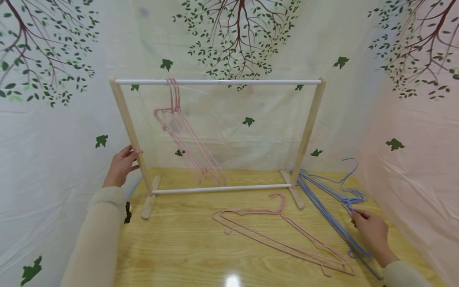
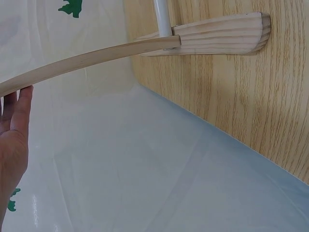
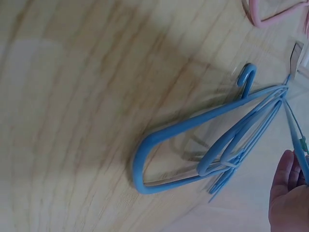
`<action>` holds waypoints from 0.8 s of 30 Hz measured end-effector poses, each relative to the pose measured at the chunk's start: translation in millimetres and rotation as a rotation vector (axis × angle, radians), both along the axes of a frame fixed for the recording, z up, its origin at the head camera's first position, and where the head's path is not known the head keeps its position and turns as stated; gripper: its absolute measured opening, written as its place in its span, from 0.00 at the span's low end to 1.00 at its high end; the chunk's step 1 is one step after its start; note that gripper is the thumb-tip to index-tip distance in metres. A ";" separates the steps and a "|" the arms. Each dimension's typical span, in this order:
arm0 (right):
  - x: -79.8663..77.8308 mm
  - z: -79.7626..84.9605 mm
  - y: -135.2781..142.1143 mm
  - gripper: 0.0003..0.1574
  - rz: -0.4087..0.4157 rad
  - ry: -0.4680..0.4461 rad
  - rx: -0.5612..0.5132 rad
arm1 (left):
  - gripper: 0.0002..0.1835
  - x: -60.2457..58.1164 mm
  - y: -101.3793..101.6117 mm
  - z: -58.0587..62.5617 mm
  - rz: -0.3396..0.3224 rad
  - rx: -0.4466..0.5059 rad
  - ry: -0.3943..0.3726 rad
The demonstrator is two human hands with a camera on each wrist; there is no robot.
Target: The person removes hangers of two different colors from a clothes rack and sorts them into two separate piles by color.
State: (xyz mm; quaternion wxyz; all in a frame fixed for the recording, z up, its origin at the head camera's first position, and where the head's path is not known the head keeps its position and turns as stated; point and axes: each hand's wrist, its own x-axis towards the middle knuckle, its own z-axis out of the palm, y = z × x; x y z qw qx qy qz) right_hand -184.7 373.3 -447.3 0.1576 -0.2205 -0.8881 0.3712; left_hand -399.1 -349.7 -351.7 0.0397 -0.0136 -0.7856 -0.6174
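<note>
At the left post of a small clothes rack (image 1: pixel 128 116), my left hand (image 1: pixel 121 165) holds the wood partway up. The left wrist view shows its fingers (image 2: pixel 21 108) against the post. Over on the right, my right hand (image 1: pixel 371 231) pinches a blue hanger (image 1: pixel 349 205) near its neck. This hanger is raised at its hook end, above other blue hangers (image 1: pixel 324 213) lying on the table. Pink hangers (image 1: pixel 193 139) hang by their hooks from the rack's white top rail, left of its middle. More pink hangers (image 1: pixel 283 243) lie flat in front of the rack.
The rack's wooden feet (image 1: pixel 292 190) stand on a wood-grain table (image 1: pixel 172 247). A white lower bar (image 1: pixel 222 188) joins them close above the tabletop. Pale sheets (image 1: pixel 276 135) with printed leaves and branches enclose the back and sides. A small black item (image 1: pixel 127 212) is at the left table edge.
</note>
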 end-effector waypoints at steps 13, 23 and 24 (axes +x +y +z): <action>-10.8 -1.8 13.1 0.26 0.033 -0.031 0.284 | 0.34 -13.0 -2.6 0.5 -0.009 0.000 0.003; -19.9 6.3 -5.5 0.20 0.010 0.099 0.331 | 0.34 -13.7 -2.5 2.3 -0.020 0.000 -0.007; -22.0 7.1 -9.0 0.20 0.007 0.112 0.323 | 0.34 -13.7 -2.5 2.5 -0.020 0.000 -0.010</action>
